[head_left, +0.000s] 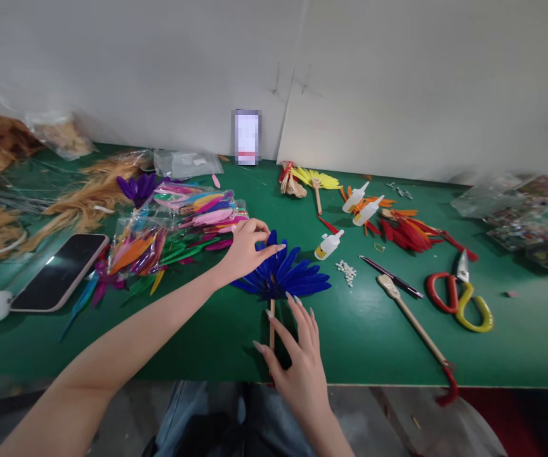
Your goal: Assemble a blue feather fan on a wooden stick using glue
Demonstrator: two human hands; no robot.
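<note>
A fan of blue feathers (297,273) on a thin wooden stick (272,324) lies on the green table near its front edge. My left hand (254,247) reaches over the upper left of the fan, thumb and index finger apart at the feather tips. Below the fan, my right hand (300,352) is spread over the stick, fingertips near the feather base; its thumb is beside the stick. A white glue bottle (330,245) and a small pile of white beads (347,273) are to the right of the fan.
Bagged colored feathers (207,209), a phone (59,273) and tan fibers (88,190) are at left. Scissors (464,292), a pen (392,277), a stick with a pale tip (411,317) and red feathers (407,231) lie at right. A lit phone (247,136) stands behind.
</note>
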